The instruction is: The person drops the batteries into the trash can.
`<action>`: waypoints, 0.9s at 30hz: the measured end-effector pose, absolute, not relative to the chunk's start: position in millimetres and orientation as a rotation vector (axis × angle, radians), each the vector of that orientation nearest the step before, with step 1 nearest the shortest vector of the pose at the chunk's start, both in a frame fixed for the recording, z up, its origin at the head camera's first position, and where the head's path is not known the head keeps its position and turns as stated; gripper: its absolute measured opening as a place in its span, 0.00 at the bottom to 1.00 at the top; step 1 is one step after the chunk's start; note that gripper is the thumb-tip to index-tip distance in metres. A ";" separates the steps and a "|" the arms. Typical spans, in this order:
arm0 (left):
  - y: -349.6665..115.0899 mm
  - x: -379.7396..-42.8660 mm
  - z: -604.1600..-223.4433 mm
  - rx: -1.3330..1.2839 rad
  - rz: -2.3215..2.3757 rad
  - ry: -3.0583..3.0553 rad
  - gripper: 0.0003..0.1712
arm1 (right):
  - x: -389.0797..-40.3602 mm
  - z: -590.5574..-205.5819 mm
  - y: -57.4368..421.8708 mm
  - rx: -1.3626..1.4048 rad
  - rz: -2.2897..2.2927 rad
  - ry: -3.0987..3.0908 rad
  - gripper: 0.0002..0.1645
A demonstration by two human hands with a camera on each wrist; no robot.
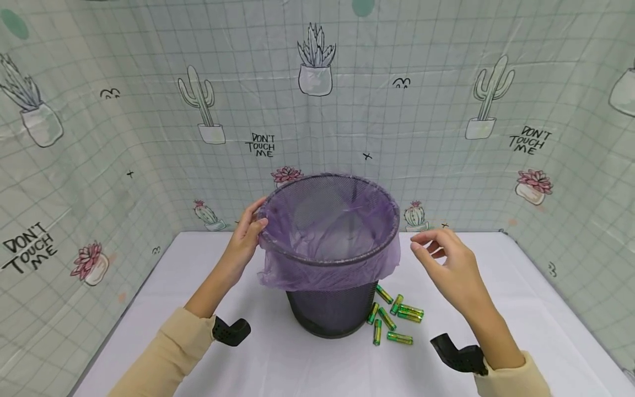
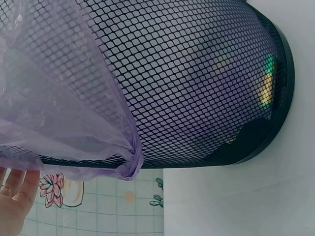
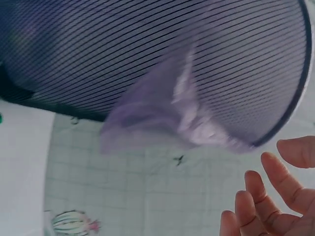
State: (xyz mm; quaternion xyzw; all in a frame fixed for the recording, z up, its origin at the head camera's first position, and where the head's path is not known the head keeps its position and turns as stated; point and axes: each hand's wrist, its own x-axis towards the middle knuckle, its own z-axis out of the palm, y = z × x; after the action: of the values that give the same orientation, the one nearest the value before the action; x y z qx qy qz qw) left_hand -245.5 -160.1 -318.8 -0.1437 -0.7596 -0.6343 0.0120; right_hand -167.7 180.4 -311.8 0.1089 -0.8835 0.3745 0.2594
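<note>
At the centre of the frame, we see a dark mesh bin (image 1: 327,311) standing on a white table (image 1: 258,353), with a translucent purple liner (image 1: 322,278) spread inside it and folded down over the rim. On the left of the bin, our left hand (image 1: 245,234) grasps the lined rim, the thumb lying over the edge and the fingers against the outside. Right of centre, our right hand (image 1: 451,262) is released, its fingers loosely bent, the thumb apart from them, just beside the rim without touching it. Below that hand, near the bin's base, we count eight green-and-gold batteries (image 1: 386,318) lying loosely grouped, two of them side by side. Towards the right of the left wrist view, we make out green and gold through the mesh, but cannot tell whether it lies inside the bin or behind it. Across the upper frame hangs a pale gridded backdrop (image 1: 347,121) printed with potted plants. At the lower corners, our beige sleeves (image 1: 163,347) reach in.
</note>
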 end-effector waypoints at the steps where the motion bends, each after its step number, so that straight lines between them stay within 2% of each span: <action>1: -160.0 -245.4 -318.6 -0.449 -1.980 -2.366 0.32 | -167.5 -316.7 183.4 0.275 1.020 -2.404 0.09; 12: -159.1 -244.1 -317.3 -0.434 -1.984 -2.366 0.32 | -169.3 -364.2 206.9 0.059 1.034 -2.616 0.16; 27: -158.8 -244.4 -317.9 -0.420 -1.998 -2.374 0.32 | -163.9 -415.9 219.1 -0.121 1.165 -2.754 0.18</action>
State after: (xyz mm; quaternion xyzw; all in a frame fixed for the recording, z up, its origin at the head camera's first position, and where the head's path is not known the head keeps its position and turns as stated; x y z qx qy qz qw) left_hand -244.4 -158.8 -317.9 -0.1341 -0.7582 -0.6381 0.0054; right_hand -163.9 219.1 -415.9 -0.0402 -0.9177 0.3882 0.0742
